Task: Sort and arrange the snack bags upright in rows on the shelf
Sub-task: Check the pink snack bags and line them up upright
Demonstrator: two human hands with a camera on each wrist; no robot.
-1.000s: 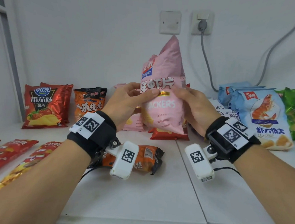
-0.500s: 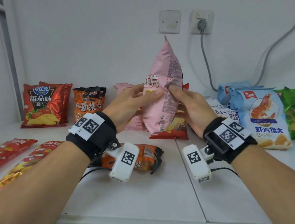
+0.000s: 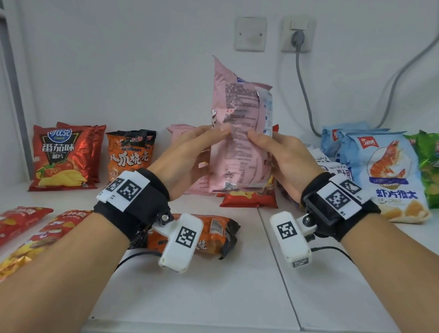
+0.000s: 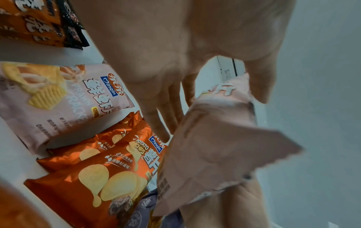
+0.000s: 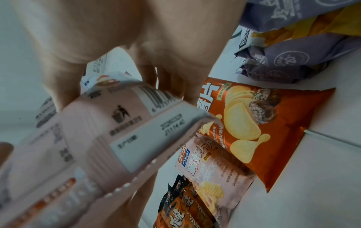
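I hold a pink prawn-cracker bag (image 3: pixel 237 141) upright above the shelf middle, its printed back toward me. My left hand (image 3: pixel 201 149) grips its left edge, thumb in front and fingers behind; in the left wrist view the pink bag (image 4: pixel 218 148) crumples under the left hand (image 4: pixel 195 86). My right hand (image 3: pixel 274 155) pinches the right edge; in the right wrist view the right hand (image 5: pixel 121 80) clasps the pink bag (image 5: pixel 93 135) near its barcode. Behind it stand a second pink bag (image 3: pixel 179 134) and an orange potato-chip bag (image 3: pixel 250 199).
Red tomato chip bags (image 3: pixel 61 154) and orange-black bags (image 3: pixel 129 151) stand at back left. One orange-black bag (image 3: pixel 215 234) lies flat under my wrists. Red packets (image 3: pixel 11 228) lie at front left. Blue prawn bags (image 3: pixel 386 174), green bags (image 3: pixel 433 167) and purple bags (image 5: pixel 293 58) crowd the right.
The pink bag has turned about its upright axis: its front faced me a second ago, then its edge, now its printed back. Both hands kept hold of it.
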